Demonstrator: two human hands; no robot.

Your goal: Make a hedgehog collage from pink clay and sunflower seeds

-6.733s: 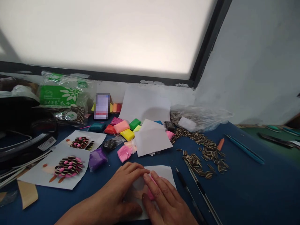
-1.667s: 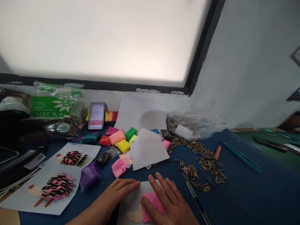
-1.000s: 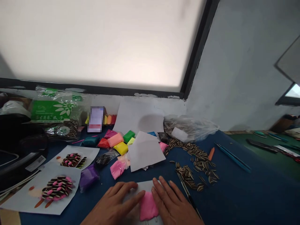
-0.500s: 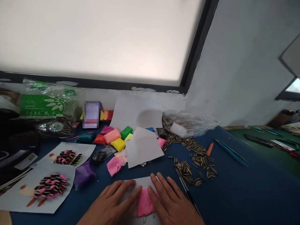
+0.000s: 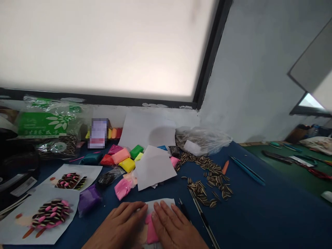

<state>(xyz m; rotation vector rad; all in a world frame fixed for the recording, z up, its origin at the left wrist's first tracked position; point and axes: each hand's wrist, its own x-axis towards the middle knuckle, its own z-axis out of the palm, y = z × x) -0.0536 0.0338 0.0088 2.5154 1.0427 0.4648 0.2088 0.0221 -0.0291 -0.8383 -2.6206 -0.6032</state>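
Observation:
Pink modelling clay, flattened into a patch, lies on a white sheet of paper at the bottom centre. My right hand rests over the clay's right part with fingers stretched out and close together, covering much of it. On the left edge of the paper lies my left hand, its fingers extended and its thumb side near the clay. Paler clay shows below the left palm, partly hidden. A dark pen and tweezers lie just right of my right hand.
Sunflower seeds are scattered to the right, near blue tweezers and an orange clay stick. Wrapped clay packs and loose paper lie ahead. Seed-and-clay hedgehog pictures and a purple pack are at left.
My right hand has shifted left over the pink clay and covers more of it. The pen beside it has come into view. The whole view has turned slightly.

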